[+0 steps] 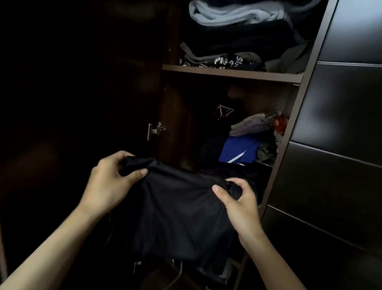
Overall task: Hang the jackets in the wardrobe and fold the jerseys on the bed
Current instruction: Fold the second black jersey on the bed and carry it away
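Observation:
I hold a black garment [179, 215] in front of the open wardrobe [232, 73]. My left hand [110, 181] pinches its top left corner, thumb over the bunched fabric. On the right, my right hand [240, 204] grips the top edge with curled fingers. The cloth hangs down between both hands, just below the lower shelf. It is too dark to tell whether it is a jacket or a jersey.
The upper shelf holds a stack of folded clothes with a pale blue piece [233, 14] on top. A blue jersey [240, 150] and mixed clothes lie in the lower compartment. The open door [70, 88] stands left; a dark closed door [352, 136] is right.

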The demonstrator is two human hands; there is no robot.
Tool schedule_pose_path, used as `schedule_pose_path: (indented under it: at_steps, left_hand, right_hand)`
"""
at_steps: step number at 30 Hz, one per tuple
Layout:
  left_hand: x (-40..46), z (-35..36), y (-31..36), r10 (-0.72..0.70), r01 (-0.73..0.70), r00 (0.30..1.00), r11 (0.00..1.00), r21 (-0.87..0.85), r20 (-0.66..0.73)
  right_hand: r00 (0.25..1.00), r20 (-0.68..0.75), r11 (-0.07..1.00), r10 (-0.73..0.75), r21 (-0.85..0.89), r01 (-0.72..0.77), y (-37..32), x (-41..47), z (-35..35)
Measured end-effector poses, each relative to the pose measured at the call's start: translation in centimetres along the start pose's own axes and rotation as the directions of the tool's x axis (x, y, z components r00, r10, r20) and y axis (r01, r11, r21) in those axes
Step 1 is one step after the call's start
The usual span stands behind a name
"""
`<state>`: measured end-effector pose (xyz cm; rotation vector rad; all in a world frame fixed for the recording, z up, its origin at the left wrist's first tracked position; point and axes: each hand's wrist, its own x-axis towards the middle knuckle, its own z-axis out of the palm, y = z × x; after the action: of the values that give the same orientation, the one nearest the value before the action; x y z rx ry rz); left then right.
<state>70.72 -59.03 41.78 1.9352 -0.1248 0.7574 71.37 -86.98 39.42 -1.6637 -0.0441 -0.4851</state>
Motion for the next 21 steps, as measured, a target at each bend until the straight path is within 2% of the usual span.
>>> schedule_pose_path:
  at_steps: [4,7,9,11,12,14,16,18,19,21]
  left_hand:
    - [6.9,6.3,-1.8,-0.042,0.046,0.998,0.996,-0.083,0.051]
    - [12.4,10.7,-2.0,-0.046,0.070,0.992,0.977,-0.204,0.121]
    - [17.2,14.3,-2.0,-0.060,0.108,0.981,0.957,-0.268,0.184]
    - [21.6,17.8,-1.5,-0.112,0.186,0.962,0.936,-0.298,0.249]
    - [23.2,19.4,-1.0,-0.167,0.238,0.952,0.931,-0.278,0.257]
    - [24.8,22.0,-0.6,-0.234,0.275,0.922,0.956,-0.099,0.307]
    - [24.6,23.8,-0.9,-0.241,0.217,0.908,0.970,0.106,0.343]
    - [24.0,24.8,-2.1,-0.207,0.145,0.883,0.974,0.176,0.420]
    - [23.8,25.3,-3.0,-0.177,0.112,0.873,0.980,0.166,0.456]
    - [22.9,26.0,-4.2,-0.124,0.100,0.873,0.992,0.075,0.472]
  right_hand:
    - [0.969,-0.168,0.930,-0.182,-0.349,0.114,-1.1,4.8,0.1]
    - [0.902,-0.273,0.834,-0.335,-0.532,0.149,-2.6,9.0,0.5]
    - [0.843,-0.358,0.780,-0.402,-0.616,0.110,-3.4,13.2,0.9]
    - [0.807,-0.419,0.691,-0.416,-0.723,-0.020,-3.8,17.9,1.1]
    - [0.822,-0.421,0.620,-0.384,-0.777,-0.108,-3.6,20.2,1.1]
    - [0.885,-0.402,0.470,-0.235,-0.844,-0.259,-2.3,23.4,1.3]
    - [0.929,-0.358,0.319,-0.092,-0.895,-0.313,-0.1,24.7,1.3]
    - [0.968,-0.241,0.210,-0.071,-0.952,-0.222,1.8,24.4,1.5]
    - [0.983,-0.161,0.189,-0.089,-0.972,-0.142,2.7,24.0,1.7]
    - [0.990,-0.057,0.232,-0.126,-0.972,-0.026,4.3,22.8,2.5]
